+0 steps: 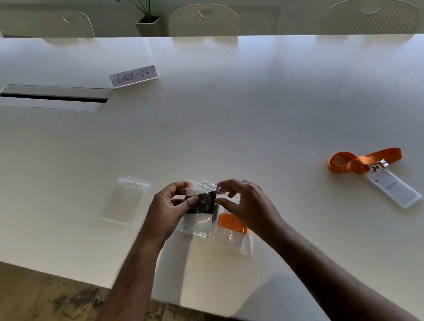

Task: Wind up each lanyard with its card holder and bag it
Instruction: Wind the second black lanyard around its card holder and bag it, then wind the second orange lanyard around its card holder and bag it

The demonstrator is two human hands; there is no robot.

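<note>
My left hand and my right hand both hold a clear plastic bag just above the table, near its front edge. Inside the bag sits a wound black lanyard with its card holder; my left thumb presses on it, and my right fingers pinch the bag's top edge. Under my right hand lies a second clear bag with a wound orange lanyard in it. A loose orange lanyard with a clear card holder lies unwound at the right.
An empty clear bag lies flat to the left of my hands. A "CHECK-IN" paper sign stands further back, beside a cable slot in the white table. White chairs and a potted plant line the far side.
</note>
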